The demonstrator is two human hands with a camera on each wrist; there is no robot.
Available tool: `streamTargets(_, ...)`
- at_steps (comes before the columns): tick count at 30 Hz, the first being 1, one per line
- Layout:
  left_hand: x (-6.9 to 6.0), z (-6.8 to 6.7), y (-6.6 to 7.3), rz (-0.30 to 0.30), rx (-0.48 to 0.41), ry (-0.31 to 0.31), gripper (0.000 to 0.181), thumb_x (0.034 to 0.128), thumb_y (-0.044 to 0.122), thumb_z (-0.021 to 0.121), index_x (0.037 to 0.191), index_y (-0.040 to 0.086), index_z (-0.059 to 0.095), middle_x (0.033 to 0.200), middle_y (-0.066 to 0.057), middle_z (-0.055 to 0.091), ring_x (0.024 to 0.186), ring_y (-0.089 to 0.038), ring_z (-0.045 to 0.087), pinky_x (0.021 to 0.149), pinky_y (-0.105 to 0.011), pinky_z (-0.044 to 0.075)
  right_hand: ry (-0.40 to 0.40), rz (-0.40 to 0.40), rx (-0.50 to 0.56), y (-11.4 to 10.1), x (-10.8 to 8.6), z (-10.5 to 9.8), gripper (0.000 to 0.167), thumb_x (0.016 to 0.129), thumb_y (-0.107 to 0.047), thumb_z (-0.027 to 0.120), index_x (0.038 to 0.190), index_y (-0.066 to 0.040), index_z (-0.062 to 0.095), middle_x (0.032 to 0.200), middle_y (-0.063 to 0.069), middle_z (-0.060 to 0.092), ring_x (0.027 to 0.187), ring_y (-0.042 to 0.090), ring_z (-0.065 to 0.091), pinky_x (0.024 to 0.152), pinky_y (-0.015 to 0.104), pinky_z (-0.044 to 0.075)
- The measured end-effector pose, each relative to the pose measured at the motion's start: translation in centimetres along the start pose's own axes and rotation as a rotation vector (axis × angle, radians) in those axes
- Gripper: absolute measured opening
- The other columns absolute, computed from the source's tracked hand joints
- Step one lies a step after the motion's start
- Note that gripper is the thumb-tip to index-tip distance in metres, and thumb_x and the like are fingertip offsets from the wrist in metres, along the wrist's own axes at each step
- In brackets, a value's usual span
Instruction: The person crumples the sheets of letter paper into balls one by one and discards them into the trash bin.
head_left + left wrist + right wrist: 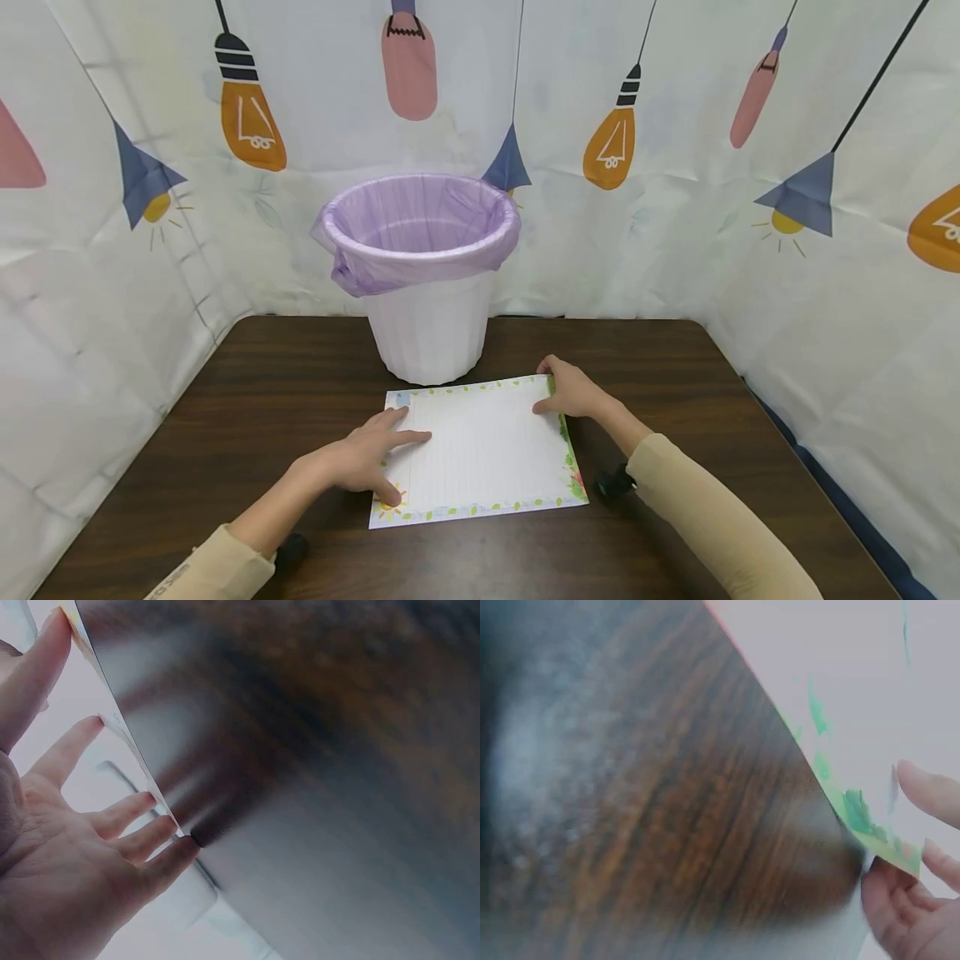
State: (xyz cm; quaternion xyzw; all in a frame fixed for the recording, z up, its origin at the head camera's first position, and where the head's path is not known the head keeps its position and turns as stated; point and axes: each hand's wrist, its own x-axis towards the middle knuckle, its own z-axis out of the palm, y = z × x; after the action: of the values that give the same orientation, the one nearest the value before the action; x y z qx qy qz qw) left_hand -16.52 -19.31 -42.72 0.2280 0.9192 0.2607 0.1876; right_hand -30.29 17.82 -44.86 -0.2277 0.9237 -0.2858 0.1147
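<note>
A sheet of lined paper (480, 450) with a leaf-and-flower border lies on the dark table in the head view. On its left part rests my left hand (362, 454), fingers spread and fairly straight. The left wrist view shows this left hand (82, 847) from the palm side, its fingertips at the sheet's edge. At the far right corner my right hand (572, 392) holds the paper. In the right wrist view the thumb (928, 793) lies over the sheet, and curled fingers (889, 907) go beneath its corner, which lifts slightly.
A white bin (431, 325) lined with a purple bag (427, 265) stands just behind the paper. The brown wooden table (300, 400) meets a white curtain (675, 250) printed with lamps and bulbs at the back and sides.
</note>
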Motion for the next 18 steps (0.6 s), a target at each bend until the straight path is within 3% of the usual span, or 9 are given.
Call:
streamTargets(4,0.0,0.0,0.1,-0.008,0.021,0.007,0.087,0.0717,0.021,0.095,0.149,0.014,0.056,0.164,-0.029,0.017,0.15,-0.052,0.011,0.11,-0.073,0.022,0.052,-0.032,0.118,0.6,-0.3,-0.3,0.067,0.089,-0.018,0.084,0.144,-0.008,0.048,0.136,0.016,0.055,0.106,0.033,0.059,0.081,0.044,0.052)
streamTargets(8,0.1,0.1,0.0,-0.017,0.035,0.015,0.088,0.0716,0.023,0.095,0.149,0.015,0.055,0.164,-0.028,0.018,0.15,-0.051,0.012,0.111,-0.073,0.022,0.051,-0.076,0.252,0.8,-0.8,-0.6,0.053,0.092,-0.014,0.08,0.139,-0.011,0.055,0.136,0.016,0.055,0.106,0.034,0.059,0.08,0.043,0.053)
streamTargets(10,0.2,0.2,-0.1,-0.022,0.034,0.018,0.088,0.0716,0.024,0.095,0.149,0.015,0.055,0.164,-0.028,0.019,0.15,-0.051,0.013,0.111,-0.073,0.022,0.015,-0.107,0.303,0.8,-1.1,-0.7,0.044,0.093,-0.015,0.079,0.134,-0.011,0.063,0.136,0.014,0.058,0.116,0.03,0.055,0.087,0.042,0.051)
streamTargets(13,0.2,0.2,-0.2,-0.028,0.041,0.025,0.089,0.0719,0.026,0.095,0.15,0.014,0.054,0.163,-0.029,0.019,0.149,-0.051,0.014,0.11,-0.073,0.022,-0.075,-0.13,0.352,0.6,-1.5,-0.6,0.037,0.094,-0.016,0.078,0.13,-0.012,0.07,0.137,0.009,0.061,0.116,0.024,0.054,0.092,0.04,0.049)
streamTargets(18,0.1,0.3,-0.1,-0.061,0.038,0.053,0.098,0.0731,0.03,0.095,0.156,0.011,0.045,0.162,-0.034,0.014,0.148,-0.054,0.015,0.107,-0.075,0.026,-0.142,-0.137,0.408,0.6,-2.2,-0.3,0.039,0.095,-0.01,0.075,0.134,-0.011,0.069,0.124,0.009,0.067,0.086,0.016,0.059,0.08,0.032,0.052)
